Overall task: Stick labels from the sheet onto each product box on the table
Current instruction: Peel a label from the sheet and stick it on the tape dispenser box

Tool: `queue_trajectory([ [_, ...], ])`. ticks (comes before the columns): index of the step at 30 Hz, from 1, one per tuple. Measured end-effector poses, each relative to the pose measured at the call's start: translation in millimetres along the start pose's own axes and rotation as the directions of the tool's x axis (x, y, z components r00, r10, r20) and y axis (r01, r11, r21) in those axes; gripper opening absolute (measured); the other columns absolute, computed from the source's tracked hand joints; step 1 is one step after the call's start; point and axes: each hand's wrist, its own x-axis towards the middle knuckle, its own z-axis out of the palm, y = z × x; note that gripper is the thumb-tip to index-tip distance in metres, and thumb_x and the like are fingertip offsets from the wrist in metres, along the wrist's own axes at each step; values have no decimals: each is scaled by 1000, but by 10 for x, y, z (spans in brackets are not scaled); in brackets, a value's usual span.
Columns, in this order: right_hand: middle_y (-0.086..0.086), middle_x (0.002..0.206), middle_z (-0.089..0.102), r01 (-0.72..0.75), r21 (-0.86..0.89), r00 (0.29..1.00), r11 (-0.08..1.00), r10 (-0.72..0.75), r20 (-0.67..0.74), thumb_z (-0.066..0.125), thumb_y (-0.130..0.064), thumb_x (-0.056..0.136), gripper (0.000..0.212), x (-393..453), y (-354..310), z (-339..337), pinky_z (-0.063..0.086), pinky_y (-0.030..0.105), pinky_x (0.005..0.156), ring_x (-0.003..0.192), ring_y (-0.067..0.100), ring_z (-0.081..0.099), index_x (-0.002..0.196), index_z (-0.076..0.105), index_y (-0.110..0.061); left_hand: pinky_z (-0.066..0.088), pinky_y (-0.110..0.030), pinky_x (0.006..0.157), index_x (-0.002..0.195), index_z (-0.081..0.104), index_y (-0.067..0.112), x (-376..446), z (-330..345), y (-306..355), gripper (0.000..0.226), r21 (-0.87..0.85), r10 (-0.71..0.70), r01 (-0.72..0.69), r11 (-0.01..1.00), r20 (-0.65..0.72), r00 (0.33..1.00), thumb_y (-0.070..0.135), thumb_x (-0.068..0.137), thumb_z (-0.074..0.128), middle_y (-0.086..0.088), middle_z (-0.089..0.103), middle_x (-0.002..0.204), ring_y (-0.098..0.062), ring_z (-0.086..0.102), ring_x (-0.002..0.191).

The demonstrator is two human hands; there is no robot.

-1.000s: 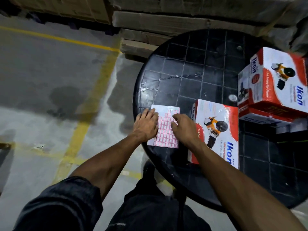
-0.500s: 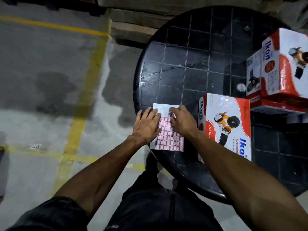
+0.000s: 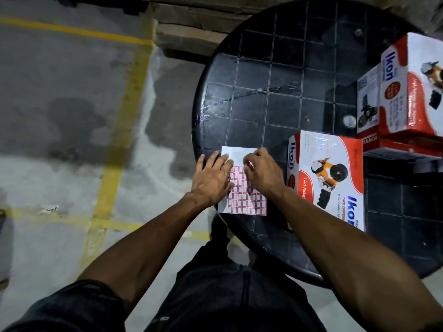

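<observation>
**Picking at a label near the surface's left edge**

Far left: grey concrete floor (image 3: 60,104) crossed by yellow painted lines (image 3: 127,92). Next, at the left rim of the round black gridded surface (image 3: 275,97): left hand (image 3: 211,180) laid flat, fingers (image 3: 221,161) straight and released, pressing down the left side of the label sheet (image 3: 249,202). Sheet lying flat on the surface, white with a grid of red-bordered labels, top rows already bare. Just right of that: right hand (image 3: 263,173) over the sheet's upper part, fingers curled, tips pinched at a label on the top printed row; whether lifted free, cannot tell. Just beside the sheet on the right: red-and-white Ikon box (image 3: 330,173) lying flat, touching the right forearm. Farther right and back: stacked Ikon boxes (image 3: 407,92), partly cut off by the frame edge.
</observation>
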Motion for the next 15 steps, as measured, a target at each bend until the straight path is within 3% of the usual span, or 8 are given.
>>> queue_trajectory([
  [3,2,118,50,-21,19,1000,1000,21,1,60,-26,97,22,43,-8,5,43,25,72,97,17,57,116,63,-17,5,-51,118,149,27,21,6,13,0,65,-2,-1,1,1000,-4,1000,50,95,49,-1,21,159,-24,13,147],
  [15,2,116,50,-47,35,999,998,48,-15,55,-17,98,10,81,-8,45,54,33,78,95,19,56,107,59,-16,4,-53,117,146,30,22,11,9,11,63,20,2,-1,1000,-17,1000,50,94,51,0,23,158,-24,12,148],
])
